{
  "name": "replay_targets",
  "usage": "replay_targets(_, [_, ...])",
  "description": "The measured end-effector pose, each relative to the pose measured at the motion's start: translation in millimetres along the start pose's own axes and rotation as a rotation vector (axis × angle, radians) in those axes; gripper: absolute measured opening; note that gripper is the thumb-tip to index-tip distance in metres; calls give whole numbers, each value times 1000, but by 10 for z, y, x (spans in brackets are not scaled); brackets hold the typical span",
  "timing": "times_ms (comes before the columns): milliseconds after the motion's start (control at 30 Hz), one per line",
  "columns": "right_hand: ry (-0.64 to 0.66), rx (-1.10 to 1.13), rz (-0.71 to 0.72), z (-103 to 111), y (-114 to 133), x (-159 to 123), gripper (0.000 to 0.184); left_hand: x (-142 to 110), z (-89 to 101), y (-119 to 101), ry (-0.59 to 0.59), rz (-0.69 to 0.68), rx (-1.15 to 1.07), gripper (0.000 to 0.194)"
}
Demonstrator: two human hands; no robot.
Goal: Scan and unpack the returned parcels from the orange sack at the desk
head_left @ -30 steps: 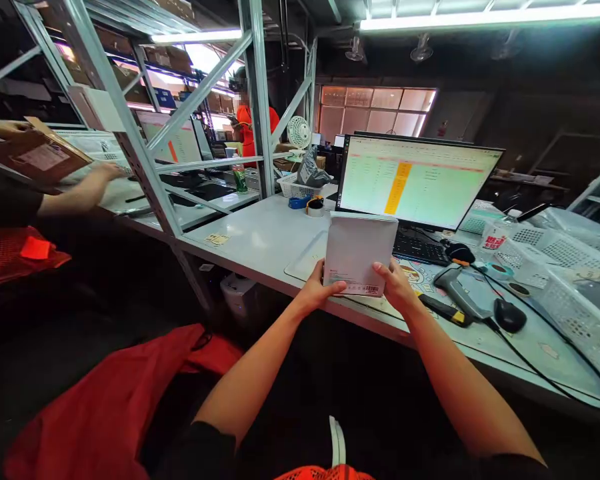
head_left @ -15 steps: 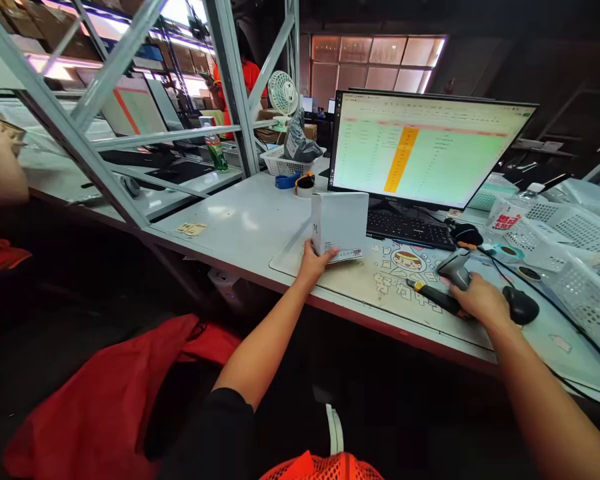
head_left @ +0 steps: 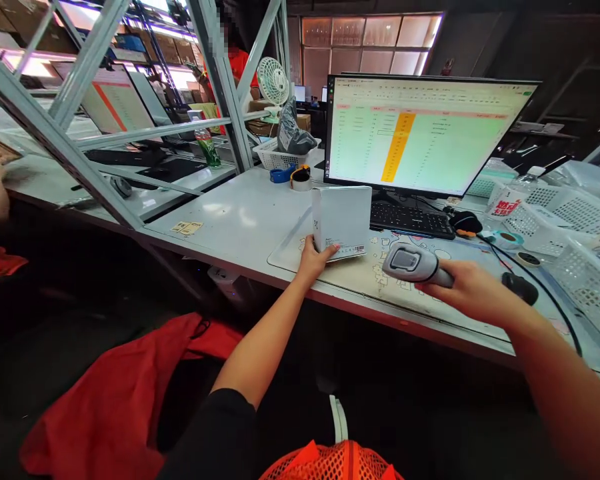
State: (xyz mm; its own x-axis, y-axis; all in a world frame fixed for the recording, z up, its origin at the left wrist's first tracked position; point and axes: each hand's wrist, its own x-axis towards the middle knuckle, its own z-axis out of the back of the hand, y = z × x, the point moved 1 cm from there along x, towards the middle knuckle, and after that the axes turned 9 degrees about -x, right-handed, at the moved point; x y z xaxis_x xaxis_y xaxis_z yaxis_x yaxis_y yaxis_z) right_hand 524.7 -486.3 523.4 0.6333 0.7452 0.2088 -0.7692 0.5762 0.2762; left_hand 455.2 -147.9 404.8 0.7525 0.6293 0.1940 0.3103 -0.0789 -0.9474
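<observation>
left fingers [head_left: 309, 247]: white box [head_left: 345, 217] | right fingers [head_left: 456, 269]: grey scanner [head_left: 411, 262] | monitor [head_left: 440, 147]: lit

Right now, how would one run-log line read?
left fingers: on box | right fingers: around scanner | scanner: right of box, not touching | monitor: lit

The person has the left hand [head_left: 316, 259] and right hand [head_left: 463, 287] bare, a short black sleeve [head_left: 220, 427] at the lower centre-left, and, at the bottom edge, an orange mesh garment [head_left: 333, 464] with plain orange tabs [head_left: 307, 454] and a narrow whitish strip [head_left: 339, 420] above it.
</observation>
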Motion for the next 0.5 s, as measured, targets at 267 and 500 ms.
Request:
replay_targets(267, [-18,-288,-217,-178,-478,193,51,-10,144,-82,51,-194,182,73])
replay_targets(500, [65,-475,-531,-523,-1446,303,61,-52,750,-280,49,-483,435,81])
